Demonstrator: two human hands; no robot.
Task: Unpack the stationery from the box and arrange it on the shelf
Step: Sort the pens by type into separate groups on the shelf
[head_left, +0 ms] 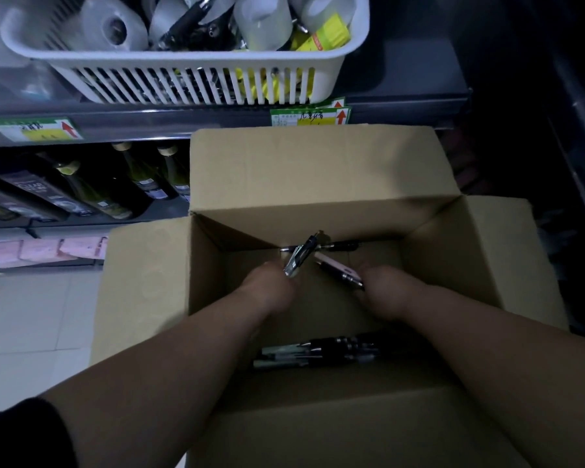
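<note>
1. Head cam, bottom of the frame: both bare forearms reach down into the open cardboard box [318,170]. A few black pens [318,352] lie flat on its floor between them.
2. Centre: the left hand [267,288] has its fingers curled round a black-and-clear pen [298,256], which sticks out up and to the right.
3. Just right of that, the right hand [385,292] grips a pink pen [338,270], close beside the other one.
4. Behind both, one more dark pen [345,246] lies along the box's far wall.
5. Left middle: dark bottles [139,184] on a lower shelf.
6. Top of frame: a white slotted basket [196,86] sits on the grey shelf [402,103], packed with tape rolls [112,28] and more pens.
</note>
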